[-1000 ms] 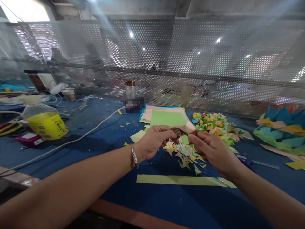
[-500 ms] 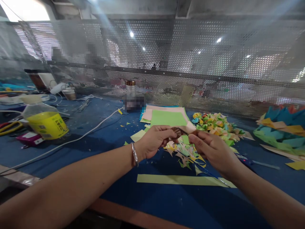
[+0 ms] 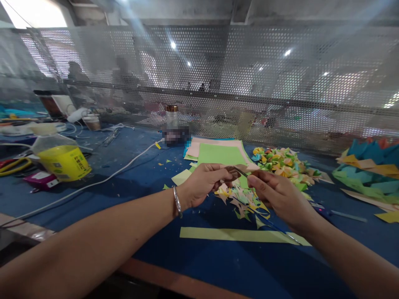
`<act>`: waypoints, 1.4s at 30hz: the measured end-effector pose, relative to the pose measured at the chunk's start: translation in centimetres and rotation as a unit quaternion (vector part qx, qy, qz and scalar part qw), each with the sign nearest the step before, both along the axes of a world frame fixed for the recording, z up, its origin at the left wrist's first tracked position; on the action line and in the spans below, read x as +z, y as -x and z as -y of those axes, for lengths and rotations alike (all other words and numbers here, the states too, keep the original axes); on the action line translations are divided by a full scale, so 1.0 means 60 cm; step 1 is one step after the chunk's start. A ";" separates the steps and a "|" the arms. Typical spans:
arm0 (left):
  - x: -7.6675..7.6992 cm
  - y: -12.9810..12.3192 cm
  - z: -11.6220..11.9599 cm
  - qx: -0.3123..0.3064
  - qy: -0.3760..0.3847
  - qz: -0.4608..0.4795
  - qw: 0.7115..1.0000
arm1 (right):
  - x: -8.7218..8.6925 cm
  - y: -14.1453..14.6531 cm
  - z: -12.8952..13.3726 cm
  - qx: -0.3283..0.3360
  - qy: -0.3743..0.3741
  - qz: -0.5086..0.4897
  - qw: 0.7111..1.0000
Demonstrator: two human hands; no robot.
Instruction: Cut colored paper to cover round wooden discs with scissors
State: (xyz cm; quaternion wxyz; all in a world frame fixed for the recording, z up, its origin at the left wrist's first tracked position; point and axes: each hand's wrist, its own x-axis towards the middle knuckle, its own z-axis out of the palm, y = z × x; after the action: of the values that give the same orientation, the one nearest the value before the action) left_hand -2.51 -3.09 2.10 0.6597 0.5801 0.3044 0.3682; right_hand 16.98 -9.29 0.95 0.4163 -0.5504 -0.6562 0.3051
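My left hand (image 3: 205,182), with a silver bangle on its wrist, pinches a small pinkish-brown piece of paper (image 3: 231,169). Close beside it, my right hand (image 3: 276,193) is closed around a slim dark tool (image 3: 240,172), whose tip reaches the paper; its exact kind is too small to tell. Below both hands lies a heap of cut paper scraps (image 3: 241,199). A blue-handled thin tool (image 3: 276,227) with a metal tip rests near a pale yellow-green paper strip (image 3: 230,234). Behind the hands is a stack of coloured paper sheets (image 3: 221,153).
Folded paper pieces (image 3: 280,162) are piled at the right, near a tiered blue, orange and green paper form (image 3: 369,170). A yellow-labelled bottle (image 3: 62,155) and a white cable (image 3: 115,176) lie left. A perforated metal screen (image 3: 199,74) rises behind the blue table.
Both hands stay almost in place. The dark tool's tip and the paper shift slightly between the fingers, and the paper shows a little more.
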 end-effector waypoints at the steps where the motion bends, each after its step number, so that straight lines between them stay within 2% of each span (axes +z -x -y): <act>1: 0.000 0.000 -0.001 0.001 -0.001 -0.002 1.000 | 0.000 0.000 0.000 0.002 0.000 -0.001 1.000; 11: -0.002 0.000 -0.002 -0.015 0.001 0.019 1.000 | 0.001 -0.001 -0.001 0.003 -0.013 0.018 1.000; 20: -0.006 0.001 -0.008 -0.018 -0.004 -0.010 1.000 | 0.004 -0.003 0.001 0.011 -0.041 0.061 0.997; 37: -0.007 0.002 -0.014 -0.038 -0.005 0.004 0.999 | 0.005 -0.009 0.001 0.014 -0.029 0.106 0.994; 42: -0.011 0.003 -0.015 -0.041 -0.005 0.002 0.999 | 0.013 -0.005 0.000 0.023 -0.047 0.138 0.989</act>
State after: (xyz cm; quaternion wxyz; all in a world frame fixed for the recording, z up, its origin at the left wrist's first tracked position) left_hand -2.68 -2.20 1.45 0.6718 0.5948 0.2772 0.3436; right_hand 17.26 -9.29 1.71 0.3400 -0.5515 -0.7337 0.2048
